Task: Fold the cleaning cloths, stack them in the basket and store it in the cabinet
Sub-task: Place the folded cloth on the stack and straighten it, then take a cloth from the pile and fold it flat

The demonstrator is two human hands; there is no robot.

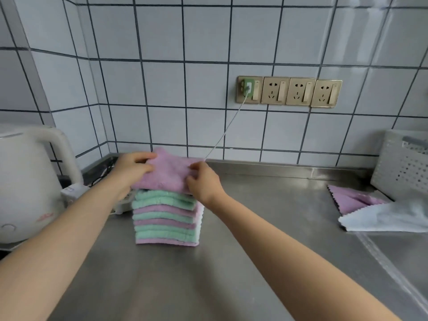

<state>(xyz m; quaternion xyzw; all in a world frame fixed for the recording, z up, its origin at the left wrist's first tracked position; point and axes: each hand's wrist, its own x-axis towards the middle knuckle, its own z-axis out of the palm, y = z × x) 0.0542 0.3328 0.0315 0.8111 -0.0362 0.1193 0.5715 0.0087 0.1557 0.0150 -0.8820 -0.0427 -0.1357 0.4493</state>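
Note:
A stack of folded green and purple cloths (165, 218) stands on the steel counter (266, 239). On top lies a folded purple cloth (168, 173). My left hand (134, 166) grips its left edge, and my right hand (203, 181) pinches its right edge. At the right, an unfolded purple cloth (352, 198) and a pale blue cloth (384, 218) lie flat on the counter. A white perforated basket (403, 167) stands against the wall at the far right.
A white electric kettle (27, 181) stands at the left with a white power adapter (74, 191) and cables beside it. A charger cable (224, 133) runs from the wall sockets (289, 91) down behind the stack. A sink edge (393, 274) lies at the lower right.

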